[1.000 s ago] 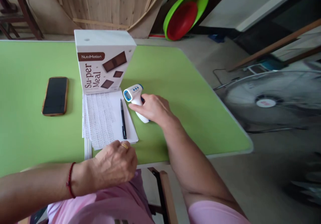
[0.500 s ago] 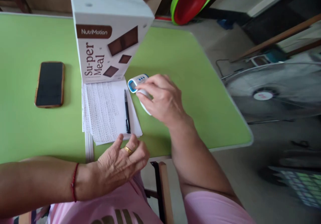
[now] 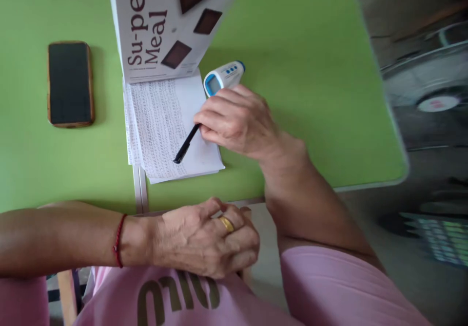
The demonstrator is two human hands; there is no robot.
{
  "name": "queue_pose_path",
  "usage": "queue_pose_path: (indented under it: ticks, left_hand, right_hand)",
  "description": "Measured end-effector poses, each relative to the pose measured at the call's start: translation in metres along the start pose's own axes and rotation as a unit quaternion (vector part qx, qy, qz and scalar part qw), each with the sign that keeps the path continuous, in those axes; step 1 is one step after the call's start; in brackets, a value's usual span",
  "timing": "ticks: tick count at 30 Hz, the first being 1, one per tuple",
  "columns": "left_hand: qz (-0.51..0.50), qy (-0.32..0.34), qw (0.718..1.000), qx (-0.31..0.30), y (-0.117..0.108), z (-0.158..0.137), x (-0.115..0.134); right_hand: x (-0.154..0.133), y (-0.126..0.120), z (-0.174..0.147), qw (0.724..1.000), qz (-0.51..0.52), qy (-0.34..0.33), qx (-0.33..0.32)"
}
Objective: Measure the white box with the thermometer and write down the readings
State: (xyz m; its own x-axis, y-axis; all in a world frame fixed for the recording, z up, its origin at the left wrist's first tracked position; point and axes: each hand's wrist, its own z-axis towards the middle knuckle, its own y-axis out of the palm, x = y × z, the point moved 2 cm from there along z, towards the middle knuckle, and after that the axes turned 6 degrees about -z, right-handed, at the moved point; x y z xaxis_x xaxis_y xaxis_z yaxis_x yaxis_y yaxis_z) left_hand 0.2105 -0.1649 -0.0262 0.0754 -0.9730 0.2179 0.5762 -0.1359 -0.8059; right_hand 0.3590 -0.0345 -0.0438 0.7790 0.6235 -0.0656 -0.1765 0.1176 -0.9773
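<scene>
My right hand [image 3: 237, 121] is closed on a black pen [image 3: 186, 145], which slants down to the left over the stack of written paper sheets [image 3: 157, 126]. Just behind that hand lies a white and blue infrared thermometer [image 3: 224, 77], its handle hidden by the hand. My left hand [image 3: 208, 236], with a gold ring and a red cord at the wrist, rests curled below the table edge in front of the pink shirt. Its fingers are bent in, the tips out of sight, and no object shows in it.
A white box with chocolate pictures [image 3: 149, 48] stands upright on the back of the papers. On the left of the green table [image 3: 292, 48] lies a phone [image 3: 69, 83] in a brown case. Beyond the right edge is a fan [image 3: 437, 103].
The pen, lying on the papers before, is now in my right hand and tilted. My left hand has drawn back to the right and curled more. The view has tipped downward.
</scene>
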Motion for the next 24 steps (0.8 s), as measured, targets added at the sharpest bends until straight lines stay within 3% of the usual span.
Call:
queue_pose_path:
  ticks: [2, 4, 7, 9, 12, 16, 21, 24]
  left_hand:
    - [0.025, 0.000, 1.000, -0.015, 0.001, 0.000, -0.003]
    - [0.075, -0.006, 0.996, -0.048, 0.002, 0.000, -0.007]
    - [0.175, -0.060, 0.973, -0.137, 0.004, -0.001, -0.015]
    - [0.221, -0.100, 0.951, -0.193, 0.005, -0.002, -0.020]
    - [0.240, -0.133, 0.934, -0.227, 0.006, -0.003, -0.024]
    - [0.241, -0.162, 0.928, -0.235, 0.009, -0.002, -0.025]
    - [0.256, -0.168, 0.921, -0.240, 0.011, 0.000, -0.024]
    - [0.257, -0.172, 0.922, -0.234, 0.011, 0.000, -0.024]
  right_hand:
    - [0.002, -0.003, 0.000, 0.998, 0.051, 0.013, 0.046]
    - [0.003, -0.009, -0.002, 0.983, 0.123, 0.038, 0.134]
    - [0.002, -0.020, -0.004, 0.927, 0.238, 0.112, 0.266]
    - [0.001, -0.026, -0.002, 0.883, 0.317, 0.170, 0.301]
    - [-0.001, -0.031, 0.003, 0.838, 0.437, 0.221, 0.239]
    - [-0.011, -0.024, -0.006, 0.808, 0.513, 0.233, 0.174]
    - [-0.028, -0.002, -0.028, 0.802, 0.497, 0.281, 0.176]
    - [-0.033, 0.005, -0.032, 0.815, 0.462, 0.308, 0.166]
